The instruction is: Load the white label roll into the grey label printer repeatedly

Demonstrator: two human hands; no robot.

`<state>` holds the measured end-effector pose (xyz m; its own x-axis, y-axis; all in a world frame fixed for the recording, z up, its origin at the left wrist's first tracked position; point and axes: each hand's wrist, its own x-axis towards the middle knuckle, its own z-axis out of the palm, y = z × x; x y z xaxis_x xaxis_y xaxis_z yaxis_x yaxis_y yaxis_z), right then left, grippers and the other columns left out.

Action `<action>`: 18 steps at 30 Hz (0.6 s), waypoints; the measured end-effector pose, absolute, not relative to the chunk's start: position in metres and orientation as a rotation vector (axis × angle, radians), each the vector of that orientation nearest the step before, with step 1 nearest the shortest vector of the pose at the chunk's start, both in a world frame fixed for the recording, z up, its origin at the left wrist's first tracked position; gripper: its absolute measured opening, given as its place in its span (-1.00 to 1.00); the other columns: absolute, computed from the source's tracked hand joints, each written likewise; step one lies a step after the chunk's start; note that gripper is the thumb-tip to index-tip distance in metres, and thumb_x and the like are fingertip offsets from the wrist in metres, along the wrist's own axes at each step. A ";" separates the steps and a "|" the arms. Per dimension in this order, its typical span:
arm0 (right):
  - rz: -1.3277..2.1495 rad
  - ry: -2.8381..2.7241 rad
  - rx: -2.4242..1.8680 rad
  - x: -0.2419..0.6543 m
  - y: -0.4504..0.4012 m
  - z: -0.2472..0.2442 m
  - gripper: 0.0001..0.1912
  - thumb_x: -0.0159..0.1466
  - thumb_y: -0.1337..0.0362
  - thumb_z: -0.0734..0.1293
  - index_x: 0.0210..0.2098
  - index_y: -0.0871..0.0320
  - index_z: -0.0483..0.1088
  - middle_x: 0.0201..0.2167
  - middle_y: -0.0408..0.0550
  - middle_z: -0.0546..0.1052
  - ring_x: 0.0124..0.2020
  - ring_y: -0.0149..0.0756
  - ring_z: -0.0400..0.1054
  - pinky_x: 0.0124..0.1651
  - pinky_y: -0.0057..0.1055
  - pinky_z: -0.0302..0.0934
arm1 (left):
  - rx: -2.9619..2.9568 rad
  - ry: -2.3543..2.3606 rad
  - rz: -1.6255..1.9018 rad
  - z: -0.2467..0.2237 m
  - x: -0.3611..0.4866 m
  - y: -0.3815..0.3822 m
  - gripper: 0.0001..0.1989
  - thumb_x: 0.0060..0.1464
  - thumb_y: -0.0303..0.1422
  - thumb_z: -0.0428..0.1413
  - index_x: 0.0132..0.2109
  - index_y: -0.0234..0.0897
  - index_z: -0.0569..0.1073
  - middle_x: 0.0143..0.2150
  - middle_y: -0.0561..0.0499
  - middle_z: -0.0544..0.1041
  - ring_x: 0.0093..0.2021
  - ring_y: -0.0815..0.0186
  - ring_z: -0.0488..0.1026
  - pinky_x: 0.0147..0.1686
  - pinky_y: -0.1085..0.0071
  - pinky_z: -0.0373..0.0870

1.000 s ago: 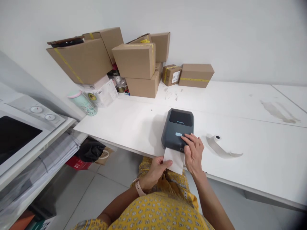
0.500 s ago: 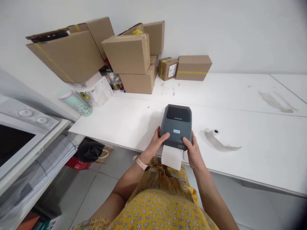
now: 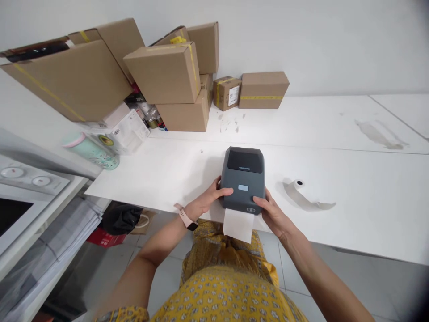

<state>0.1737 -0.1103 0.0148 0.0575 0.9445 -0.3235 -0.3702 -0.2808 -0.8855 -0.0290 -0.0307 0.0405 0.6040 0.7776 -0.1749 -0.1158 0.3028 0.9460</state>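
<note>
A dark grey label printer [image 3: 243, 179] sits near the front edge of the white table [image 3: 362, 197], its lid closed. White paper [image 3: 238, 225] hangs from its front, over the table edge. My left hand [image 3: 212, 195] grips the printer's left side, thumb on top. On the opposite side, my right hand [image 3: 272, 212] holds the front right corner, its thumb also resting on the lid. To the right lies a small white paper roll [image 3: 297, 184] with a loose strip trailing from it.
Cardboard boxes [image 3: 164, 75] are stacked at the back left, with two smaller ones [image 3: 263, 90] beside them. A mint tumbler [image 3: 92, 151] and a white box [image 3: 125, 132] stand left. A microwave [image 3: 27, 190] sits on a shelf at far left.
The view has shifted slightly. My left forearm now angles out more to the left, and my right forearm more to the right. Both hands still hold the printer.
</note>
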 end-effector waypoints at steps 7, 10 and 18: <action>1.177 -0.921 -1.263 0.170 -0.109 -0.010 -0.11 0.18 -0.03 0.40 0.40 -0.10 0.00 0.24 0.00 0.40 0.18 0.04 0.34 0.15 0.10 0.30 | 0.973 0.833 0.789 0.025 -0.023 -0.035 -0.21 -0.11 -0.25 0.34 0.27 -0.21 0.28 0.21 -0.17 0.45 0.22 -0.05 0.35 0.20 0.02 0.26; 1.119 -0.936 -1.266 0.170 -0.109 -0.017 -0.11 0.19 -0.03 0.40 0.41 -0.10 -0.02 0.25 0.01 0.40 0.17 0.01 0.36 0.14 0.08 0.33 | 0.949 0.872 0.814 0.020 -0.023 -0.038 -0.12 -0.12 -0.20 0.36 0.32 -0.22 0.20 0.25 -0.21 0.40 0.24 -0.06 0.32 0.22 0.04 0.25; 0.720 -1.137 -1.443 0.172 -0.132 -0.007 -0.29 0.35 -0.10 0.20 0.41 -0.18 -0.07 0.48 -0.06 -0.05 0.47 -0.04 -0.17 0.39 0.15 -0.11 | 1.051 1.330 1.074 -0.005 -0.032 -0.133 -0.36 0.02 -0.01 0.24 0.16 -0.22 0.35 0.12 -0.17 0.44 0.07 0.16 0.40 0.02 0.28 0.33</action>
<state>0.1718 -0.1319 -0.0072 0.3529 0.9221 0.1589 0.2503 0.0706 -0.9656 -0.0317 -0.1326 -0.0051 -0.0318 0.9789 -0.2016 0.0085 0.2020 0.9793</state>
